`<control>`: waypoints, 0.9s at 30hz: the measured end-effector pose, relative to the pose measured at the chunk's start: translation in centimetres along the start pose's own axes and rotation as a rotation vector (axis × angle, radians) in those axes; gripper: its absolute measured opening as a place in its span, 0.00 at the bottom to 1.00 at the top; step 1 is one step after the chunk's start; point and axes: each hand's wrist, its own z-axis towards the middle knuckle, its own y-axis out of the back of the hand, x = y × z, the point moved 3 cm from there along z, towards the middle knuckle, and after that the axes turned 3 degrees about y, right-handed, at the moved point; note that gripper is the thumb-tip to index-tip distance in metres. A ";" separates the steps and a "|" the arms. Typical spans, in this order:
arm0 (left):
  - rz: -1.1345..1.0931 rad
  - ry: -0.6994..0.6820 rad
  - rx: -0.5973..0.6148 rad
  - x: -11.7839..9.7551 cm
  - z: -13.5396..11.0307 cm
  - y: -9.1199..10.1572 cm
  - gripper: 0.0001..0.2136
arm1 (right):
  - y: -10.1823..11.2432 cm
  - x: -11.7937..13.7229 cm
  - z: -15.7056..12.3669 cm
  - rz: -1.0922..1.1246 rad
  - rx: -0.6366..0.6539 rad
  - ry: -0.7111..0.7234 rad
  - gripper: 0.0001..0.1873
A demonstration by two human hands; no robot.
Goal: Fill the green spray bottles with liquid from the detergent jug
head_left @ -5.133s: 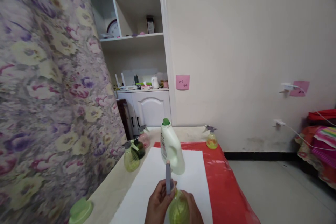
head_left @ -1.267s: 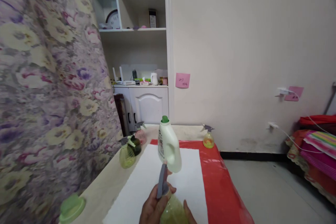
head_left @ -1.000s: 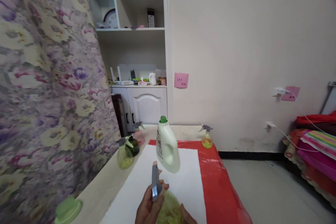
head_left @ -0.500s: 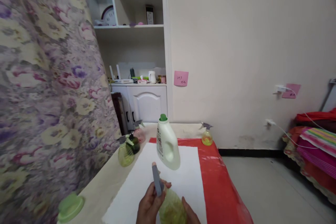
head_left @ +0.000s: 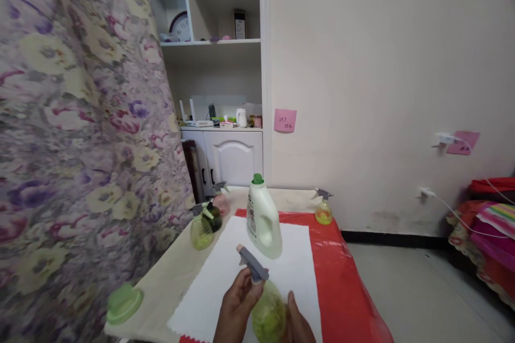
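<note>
Gripping a yellow-green spray bottle [head_left: 269, 315] by the neck with the left hand [head_left: 237, 303], just under its grey spray top [head_left: 253, 265]. Cupping its round side with the right hand [head_left: 298, 321]. Holding it over the white sheet [head_left: 221, 273], at the near side of the surface [head_left: 161, 284]. Pointing the spray top away and to the left. Facing a big pale green jug [head_left: 262, 220] with a green cap [head_left: 258, 178], standing on the white sheet just past the bottle. Seeing a clear yellowish bottle [head_left: 200, 236], a dark green bottle [head_left: 216, 220] and a pink bottle [head_left: 221, 203] close together on the left. Seeing a small yellow bottle [head_left: 324, 213] far off on the right, by the red sheet [head_left: 341, 273]. Seeing a light green thing [head_left: 124, 304] at the near left corner.
</note>
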 end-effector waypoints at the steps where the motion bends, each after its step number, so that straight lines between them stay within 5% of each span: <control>1: 0.014 -0.014 -0.007 0.1 0.1 0.0 0.17 | 0.8 0.2 -0.2 -0.066 -0.064 0.061 0.37; 6: 0.146 -0.064 -0.078 1.0 0.7 0.1 0.14 | 2.7 1.7 -1.2 -0.490 -0.397 0.533 0.19; 9: 0.215 -0.073 -0.118 1.7 1.0 -0.3 0.13 | 1.6 1.3 -1.1 -0.645 -0.392 0.745 0.26; 13: 0.255 -0.071 -0.151 2.9 1.1 -1.2 0.13 | 0.5 -0.2 -0.5 -0.685 -0.355 0.762 0.45; 19: 0.325 -0.092 -0.142 4.2 0.9 -1.7 0.14 | 1.0 -1.0 0.1 -0.679 -0.376 0.721 0.41; 27: 0.290 -0.056 -0.048 4.9 -1.4 0.3 0.19 | 1.8 -1.3 -0.2 -0.618 -0.262 0.786 0.42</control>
